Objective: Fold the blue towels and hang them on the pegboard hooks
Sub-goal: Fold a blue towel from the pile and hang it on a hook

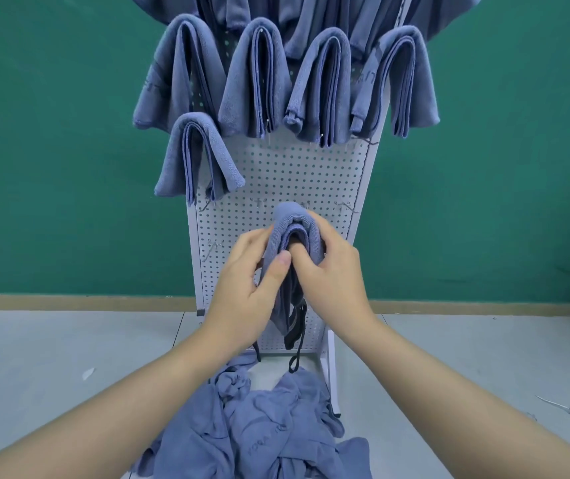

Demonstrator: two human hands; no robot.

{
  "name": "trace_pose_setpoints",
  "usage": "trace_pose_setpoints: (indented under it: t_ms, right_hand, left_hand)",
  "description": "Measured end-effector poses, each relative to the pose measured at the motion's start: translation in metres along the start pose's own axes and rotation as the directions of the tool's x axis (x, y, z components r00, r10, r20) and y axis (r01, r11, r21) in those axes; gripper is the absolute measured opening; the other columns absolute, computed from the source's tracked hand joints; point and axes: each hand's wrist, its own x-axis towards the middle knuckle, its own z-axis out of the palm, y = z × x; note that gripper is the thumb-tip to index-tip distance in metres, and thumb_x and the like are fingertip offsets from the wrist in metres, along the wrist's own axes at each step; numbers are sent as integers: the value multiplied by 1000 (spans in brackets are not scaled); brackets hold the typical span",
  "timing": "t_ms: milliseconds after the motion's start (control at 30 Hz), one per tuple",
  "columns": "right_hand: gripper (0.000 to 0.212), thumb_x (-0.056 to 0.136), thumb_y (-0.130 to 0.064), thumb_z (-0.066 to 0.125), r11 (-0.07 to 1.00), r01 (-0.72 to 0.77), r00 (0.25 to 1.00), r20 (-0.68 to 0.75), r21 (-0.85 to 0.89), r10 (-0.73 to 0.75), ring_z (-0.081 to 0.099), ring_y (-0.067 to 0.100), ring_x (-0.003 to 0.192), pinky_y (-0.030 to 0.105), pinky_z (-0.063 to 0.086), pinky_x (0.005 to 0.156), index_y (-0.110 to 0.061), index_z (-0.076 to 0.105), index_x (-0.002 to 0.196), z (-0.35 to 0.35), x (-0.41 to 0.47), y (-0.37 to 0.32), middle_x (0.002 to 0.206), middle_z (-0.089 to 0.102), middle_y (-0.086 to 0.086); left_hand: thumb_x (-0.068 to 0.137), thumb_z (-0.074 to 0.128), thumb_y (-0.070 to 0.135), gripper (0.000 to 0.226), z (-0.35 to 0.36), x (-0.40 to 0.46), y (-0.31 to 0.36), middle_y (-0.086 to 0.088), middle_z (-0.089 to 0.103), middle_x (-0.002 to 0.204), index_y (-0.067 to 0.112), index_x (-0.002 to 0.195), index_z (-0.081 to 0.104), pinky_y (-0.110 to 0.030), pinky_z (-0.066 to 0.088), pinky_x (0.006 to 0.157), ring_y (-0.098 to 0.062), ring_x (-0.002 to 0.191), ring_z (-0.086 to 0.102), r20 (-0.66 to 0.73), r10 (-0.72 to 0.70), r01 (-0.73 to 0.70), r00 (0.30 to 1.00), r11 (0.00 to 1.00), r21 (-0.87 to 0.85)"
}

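Nearest the camera, at the foot of the pegboard (278, 174), a heap of unfolded blue towels (262, 430) lies on the pale floor (51, 357); one bears faint tone-on-tone lettering that seems to begin "YOGA", the rest unreadable. Above the heap and in front of the pegboard's lower half, both hands grip a folded blue towel (293, 224): the left hand (252, 271) pinches its left side with the thumb on the front, and the right hand (332, 267) curls round its right side, with a fingertip tucked into the fold. Dark loops dangle beneath it. Bare metal hooks (345, 205) stick out just behind. Higher on the pegboard, a lone hung towel (197, 153) sits left, below a row of four hung towels (287, 81), some with illegible stitched lettering. Behind stands a green wall (51, 133).
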Motion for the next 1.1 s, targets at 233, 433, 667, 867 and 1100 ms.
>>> trace_pose_setpoints:
  t_ms: [233,433,667,867,1100]
  right_hand:
    - [27,92,-13,63,999,39,998,-49,-26,-41,65,12,87,36,54,83,-26,67,116,0,15,-12,94,72,-12]
    - [23,93,-16,57,989,91,995,-37,-118,-96,64,19,86,43,54,82,-26,67,111,6,39,-23,92,70,-8]
    - [34,94,-12,53,971,171,982,-49,-166,-181,64,16,90,41,54,85,-29,65,121,19,74,-28,98,70,-13]
    - [34,94,-8,53,970,218,969,-95,-108,-228,64,12,97,31,51,90,-27,67,118,24,111,-34,94,68,-19]
    - [31,96,-12,48,954,279,950,-115,-113,-291,62,12,88,30,48,82,-26,68,116,22,165,-43,94,70,-15]
  left_hand:
    - [95,65,9,35,-8,19,13,10,65,113,28,125,66,-11,44,86,-5,106,61,-135,-35,34,990,999,-11]
    - [86,69,6,31,-17,50,15,10,70,100,26,111,69,-29,52,84,-12,93,65,-249,-17,32,968,998,53]
    - [88,66,5,32,-25,89,10,11,72,104,21,115,73,-23,50,87,-6,97,65,-320,62,-26,945,993,115]
    - [87,67,6,43,-26,124,10,10,72,119,23,127,70,-23,49,99,-5,111,65,-327,154,-111,932,983,148]
    - [90,59,6,32,-45,180,22,12,75,103,20,115,75,-16,48,85,-5,95,66,-265,245,-197,933,961,193]
